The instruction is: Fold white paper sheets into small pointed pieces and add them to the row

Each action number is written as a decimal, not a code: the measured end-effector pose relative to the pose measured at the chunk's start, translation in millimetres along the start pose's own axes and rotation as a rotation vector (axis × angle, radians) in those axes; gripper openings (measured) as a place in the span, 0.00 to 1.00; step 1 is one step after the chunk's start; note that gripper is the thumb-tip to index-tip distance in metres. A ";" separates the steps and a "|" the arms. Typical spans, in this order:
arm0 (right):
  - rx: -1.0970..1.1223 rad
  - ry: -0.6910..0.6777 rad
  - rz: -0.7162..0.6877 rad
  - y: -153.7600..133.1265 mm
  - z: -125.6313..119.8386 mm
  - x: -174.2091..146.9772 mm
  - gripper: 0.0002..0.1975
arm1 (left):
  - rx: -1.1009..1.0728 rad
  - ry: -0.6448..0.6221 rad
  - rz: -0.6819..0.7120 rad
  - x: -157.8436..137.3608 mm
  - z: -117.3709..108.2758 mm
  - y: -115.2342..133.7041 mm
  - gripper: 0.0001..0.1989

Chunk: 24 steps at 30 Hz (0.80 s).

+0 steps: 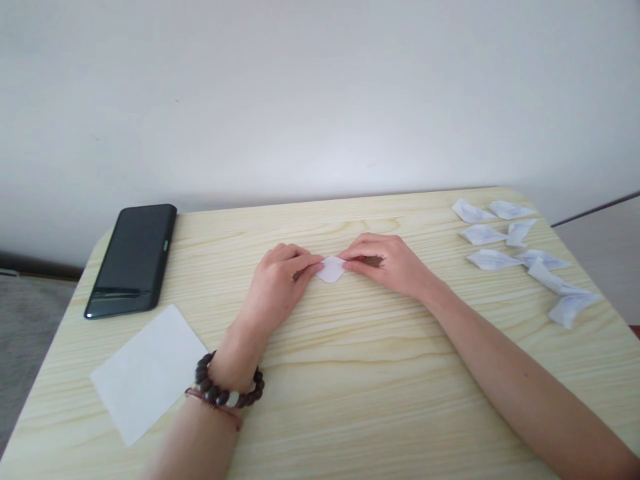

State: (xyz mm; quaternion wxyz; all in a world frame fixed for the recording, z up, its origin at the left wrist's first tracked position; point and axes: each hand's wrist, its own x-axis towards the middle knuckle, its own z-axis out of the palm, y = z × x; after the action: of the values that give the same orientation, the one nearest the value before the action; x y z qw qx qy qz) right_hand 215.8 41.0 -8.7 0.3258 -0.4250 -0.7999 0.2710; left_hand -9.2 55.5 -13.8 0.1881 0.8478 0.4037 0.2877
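A small piece of folded white paper (331,270) is held just above or on the wooden table, near its middle. My left hand (280,280) pinches its left end between thumb and fingers. At the opposite end, my right hand (387,262) has the paper pinched in the same way. Both ends are hidden under the fingertips, so only the middle of the paper shows. Dark beads and a thin brown cord circle my left wrist.
Several folded white paper pieces (493,259) lie in rows at the table's right side. A flat white sheet (147,373) rests at the left, below a black phone (133,257). The light wooden table (350,400) stands against a white wall (320,100).
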 end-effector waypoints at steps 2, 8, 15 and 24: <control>-0.015 0.034 -0.018 1.3 2.2 -0.5 0.08 | 0.017 -0.009 0.029 -0.4 -0.8 -0.1 0.11; -0.116 0.085 -0.124 7.4 5.7 -3.3 0.09 | 0.001 -0.028 0.021 0.0 -4.3 5.5 0.10; -0.222 0.092 -0.125 8.7 5.4 -2.7 0.09 | 0.003 -0.034 0.021 0.6 -4.6 6.5 0.09; -0.284 0.032 -0.177 4.9 5.2 -11.4 0.15 | 0.038 -0.054 0.114 1.4 -5.4 3.9 0.10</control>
State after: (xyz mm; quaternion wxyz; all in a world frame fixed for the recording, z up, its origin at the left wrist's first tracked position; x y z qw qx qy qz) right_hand 219.2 32.9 -18.8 0.2976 -0.3988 -0.8592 0.1188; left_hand -9.7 54.7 -7.0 0.1660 0.8804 0.3548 0.2673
